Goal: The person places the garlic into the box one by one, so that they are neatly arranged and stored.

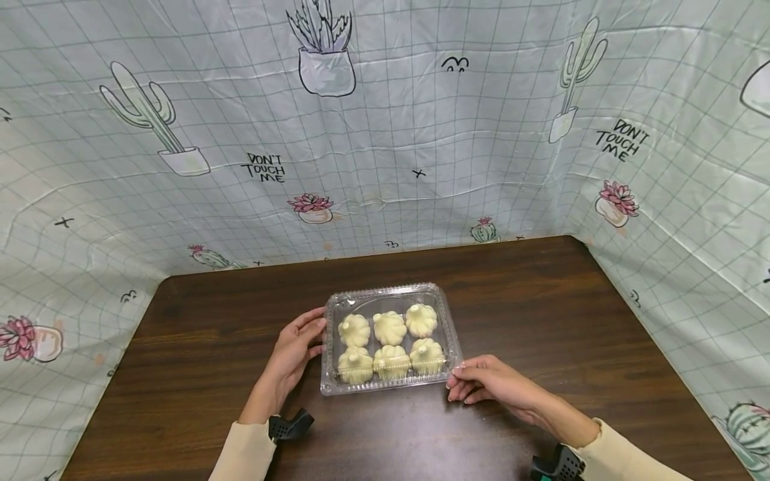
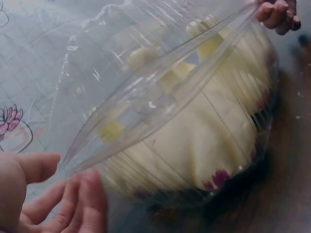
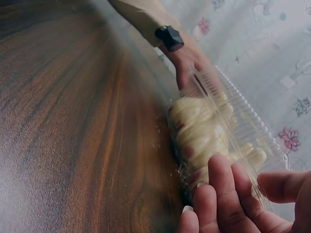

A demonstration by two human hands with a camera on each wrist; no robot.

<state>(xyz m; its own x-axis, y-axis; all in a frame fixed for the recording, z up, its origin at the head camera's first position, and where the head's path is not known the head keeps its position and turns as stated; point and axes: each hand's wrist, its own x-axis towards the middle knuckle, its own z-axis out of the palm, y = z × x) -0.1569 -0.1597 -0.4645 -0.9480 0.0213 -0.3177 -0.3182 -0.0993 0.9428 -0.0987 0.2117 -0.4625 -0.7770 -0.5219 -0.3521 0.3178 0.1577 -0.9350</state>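
Note:
A clear plastic clamshell box (image 1: 385,290) sits on the table, its ribbed lid down over two rows of cream, pleated, garlic-shaped buns (image 1: 390,328). Purple patches show low on the buns (image 2: 194,141) in the left wrist view. My left hand (image 1: 296,346) holds the box's left edge, thumb above the rim and fingers below. At the near right corner my right hand (image 1: 490,381) pinches the rim between thumb and fingers. The right wrist view shows the curled fingers (image 3: 224,194) close against the box's side.
A dark wood-grain table (image 1: 529,294) lies under the box. Behind it and along both sides hangs a pale checked cloth (image 1: 385,133) printed with cacti and lettering. Each wrist wears a black device, one on the left (image 1: 291,425) and one on the right (image 1: 558,462).

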